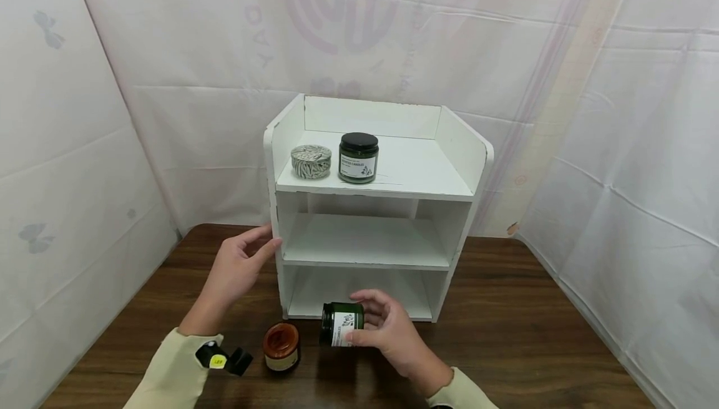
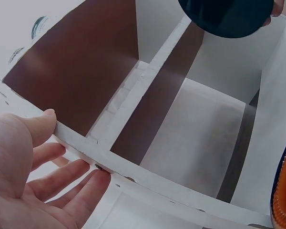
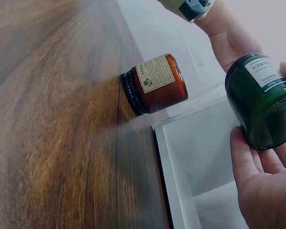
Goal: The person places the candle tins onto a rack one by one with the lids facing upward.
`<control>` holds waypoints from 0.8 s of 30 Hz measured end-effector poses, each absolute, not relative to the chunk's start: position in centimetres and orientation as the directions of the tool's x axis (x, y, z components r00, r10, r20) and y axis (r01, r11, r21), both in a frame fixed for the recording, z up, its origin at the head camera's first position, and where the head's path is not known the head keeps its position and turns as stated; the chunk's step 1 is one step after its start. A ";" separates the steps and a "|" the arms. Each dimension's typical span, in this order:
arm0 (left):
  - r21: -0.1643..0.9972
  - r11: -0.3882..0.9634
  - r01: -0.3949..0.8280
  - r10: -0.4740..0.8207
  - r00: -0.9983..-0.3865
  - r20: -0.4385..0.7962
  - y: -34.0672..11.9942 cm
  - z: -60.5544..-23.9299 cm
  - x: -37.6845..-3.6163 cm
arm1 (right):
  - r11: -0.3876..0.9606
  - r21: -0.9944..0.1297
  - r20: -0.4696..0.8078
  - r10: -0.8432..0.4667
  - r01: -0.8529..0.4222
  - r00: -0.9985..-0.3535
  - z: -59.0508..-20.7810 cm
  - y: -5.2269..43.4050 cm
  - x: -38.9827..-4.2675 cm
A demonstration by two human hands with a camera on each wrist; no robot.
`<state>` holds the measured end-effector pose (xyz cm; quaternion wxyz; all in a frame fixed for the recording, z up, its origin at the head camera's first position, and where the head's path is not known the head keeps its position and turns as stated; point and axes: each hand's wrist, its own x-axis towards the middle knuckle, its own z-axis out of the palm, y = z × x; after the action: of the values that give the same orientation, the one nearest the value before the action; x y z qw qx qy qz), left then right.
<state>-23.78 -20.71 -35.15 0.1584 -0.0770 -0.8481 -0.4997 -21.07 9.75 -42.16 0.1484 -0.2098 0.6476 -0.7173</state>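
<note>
A green glass candle jar (image 1: 342, 324) with a black lid and white label is gripped by my right hand (image 1: 389, 331) above the table, on its side with the lid to the left. My left hand (image 1: 241, 262) holds the left side panel of a white shelf unit (image 1: 365, 265), thumb at the front edge and fingers on the outer face (image 2: 81, 186). Between the hands, an amber jar (image 1: 281, 346) with a cream label stands lid-down on the table. In the right wrist view the green jar (image 3: 262, 105) shows its glass base.
On the shelf's top stand a round patterned tin (image 1: 311, 162) and another dark green candle jar (image 1: 358, 158) with a black lid. The wooden table (image 1: 533, 321) extends on both sides. White sheets (image 1: 202, 122) hang behind and beside it.
</note>
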 end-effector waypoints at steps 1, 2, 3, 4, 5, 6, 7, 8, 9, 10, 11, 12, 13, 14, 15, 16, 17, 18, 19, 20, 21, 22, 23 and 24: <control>0.822 0.492 0.288 -0.028 -0.938 0.345 -20.7 -35.1 -23.8 | -0.131 -0.990 0.103 -0.495 -0.044 -0.863 -42.2 9.8 -21.1; 0.820 0.495 0.286 -0.029 -0.938 0.345 -20.7 -35.1 -23.8 | -0.145 -0.989 0.097 -0.507 -0.026 -0.856 -42.2 9.8 -21.1; 0.820 0.497 0.286 -0.029 -0.938 0.345 -20.7 -35.1 -23.8 | -0.158 -0.987 0.090 -0.517 -0.009 -0.851 -42.2 9.8 -21.1; 0.819 0.497 0.286 -0.028 -0.938 0.345 -20.8 -35.1 -23.8 | -0.167 -0.986 0.083 -0.525 0.007 -0.847 -42.2 9.8 -21.1; 0.819 0.497 0.287 -0.027 -0.938 0.345 -20.7 -35.1 -23.8 | -0.175 -0.984 0.079 -0.529 0.017 -0.845 -42.2 9.8 -21.1; 0.819 0.496 0.288 -0.026 -0.938 0.346 -20.7 -35.1 -23.8 | -0.182 -0.983 0.076 -0.531 0.026 -0.844 -42.2 9.8 -21.0; 0.819 0.496 0.289 -0.026 -0.938 0.347 -20.7 -35.1 -23.8 | -0.187 -0.982 0.075 -0.532 0.031 -0.844 -42.2 9.8 -21.0; 0.819 0.495 0.290 -0.025 -0.937 0.348 -20.8 -35.1 -23.8 | -0.194 -0.980 0.076 -0.532 0.034 -0.843 -42.3 9.8 -21.0; 0.817 0.496 0.292 -0.025 -0.936 0.350 -20.8 -35.2 -23.8 | -0.202 -0.979 0.078 -0.530 0.037 -0.844 -42.3 9.8 -21.0; 0.816 0.497 0.294 -0.025 -0.936 0.352 -20.8 -35.2 -23.8 | -0.211 -0.977 0.082 -0.529 0.037 -0.845 -42.3 9.8 -21.0; 0.815 0.499 0.295 -0.026 -0.935 0.354 -20.8 -35.2 -23.8 | -0.218 -0.975 0.087 -0.527 0.036 -0.845 -42.3 9.8 -21.0; 0.814 0.500 0.296 -0.026 -0.934 0.356 -20.8 -35.2 -23.8 | -0.229 -0.973 0.094 -0.526 0.034 -0.845 -42.3 9.8 -21.0; 0.813 0.502 0.296 -0.027 -0.934 0.357 -20.8 -35.2 -23.8 | -0.239 -0.970 0.100 -0.525 0.034 -0.845 -42.3 9.8 -21.0; 0.811 0.505 0.297 -0.026 -0.933 0.358 -20.8 -35.2 -23.8 | -0.251 -0.967 0.105 -0.523 0.034 -0.846 -42.3 9.7 -21.0; 0.810 0.505 0.297 -0.026 -0.933 0.359 -20.8 -35.1 -23.8 | -0.260 -0.965 0.109 -0.523 0.036 -0.845 -42.3 9.7 -21.0; 0.811 0.504 0.298 -0.025 -0.933 0.358 -20.8 -35.1 -23.9 | -0.268 -0.963 0.111 -0.522 0.039 -0.846 -42.3 9.7 -21.1; 0.811 0.503 0.297 -0.025 -0.934 0.357 -20.8 -35.1 -23.8 | -0.275 -0.960 0.111 -0.523 0.044 -0.845 -42.3 9.7 -21.1; 0.812 0.502 0.297 -0.024 -0.934 0.356 -20.8 -35.1 -23.8 | -0.282 -0.958 0.110 -0.524 0.050 -0.844 -42.3 9.8 -21.2; 0.813 0.503 0.295 -0.023 -0.935 0.354 -20.8 -35.1 -23.8 | -0.287 -0.956 0.108 -0.528 0.057 -0.842 -42.4 9.8 -21.2; 0.813 0.502 0.295 -0.023 -0.935 0.353 -20.8 -35.1 -23.8 | -0.292 -0.954 0.109 -0.533 0.062 -0.839 -42.4 9.8 -21.3; 0.815 0.500 0.293 -0.023 -0.936 0.351 -20.8 -35.1 -23.8 | -0.295 -0.953 0.108 -0.539 0.067 -0.835 -42.5 9.8 -21.3; 0.816 0.499 0.292 -0.023 -0.937 0.349 -20.8 -35.1 -23.8 | -0.297 -0.953 0.110 -0.546 0.069 -0.831 -42.5 9.8 -21.4; 0.816 0.499 0.291 -0.023 -0.937 0.348 -20.8 -35.1 -23.8 | -0.299 -0.952 0.113 -0.552 0.070 -0.826 -42.6 9.9 -21.4; 0.815 0.500 0.291 -0.023 -0.937 0.348 -20.8 -35.1 -23.8 | -0.301 -0.951 0.116 -0.559 0.070 -0.821 -42.6 9.9 -21.4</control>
<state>-23.83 -20.76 -35.10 0.1590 -0.0787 -0.8514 -0.4936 -21.42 9.87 -42.59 0.2027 -0.2198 0.5555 -0.7759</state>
